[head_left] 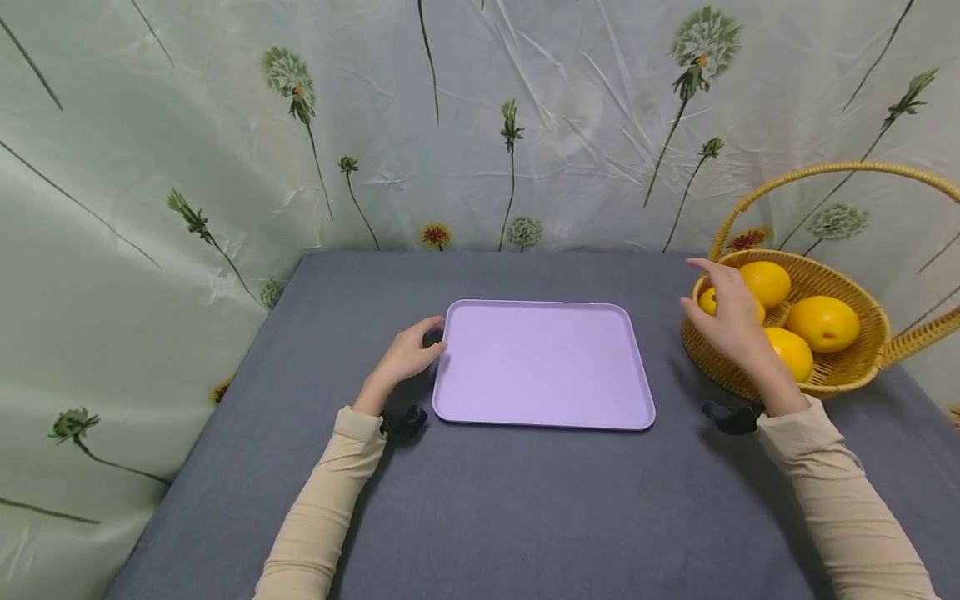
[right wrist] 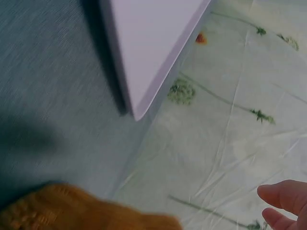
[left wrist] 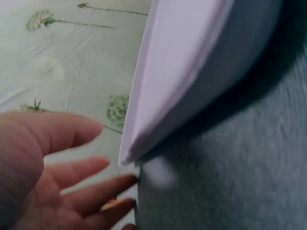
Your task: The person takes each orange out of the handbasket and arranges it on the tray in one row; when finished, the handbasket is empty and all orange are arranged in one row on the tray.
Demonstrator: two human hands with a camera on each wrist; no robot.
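Note:
A lilac rectangular tray (head_left: 543, 364) lies flat on the grey cloth. At its left edge is my left hand (head_left: 405, 354), fingers loosely spread; in the left wrist view the hand (left wrist: 62, 172) appears beside the tray (left wrist: 177, 57) with a gap between them. My right hand (head_left: 731, 317) hovers over the left rim of a wicker basket (head_left: 847, 367), thumb and fingers apart and holding nothing. Several yellow-orange fruits (head_left: 823, 323) lie in the basket, one partly behind the right hand. The right wrist view shows fingertips (right wrist: 283, 196) and the tray corner (right wrist: 144, 72).
The basket's tall arched handle (head_left: 832, 169) rises at the far right. Behind the table (head_left: 525, 508) hangs a pale curtain (head_left: 420, 150) with a flower print. A dark band with a camera sits at each wrist.

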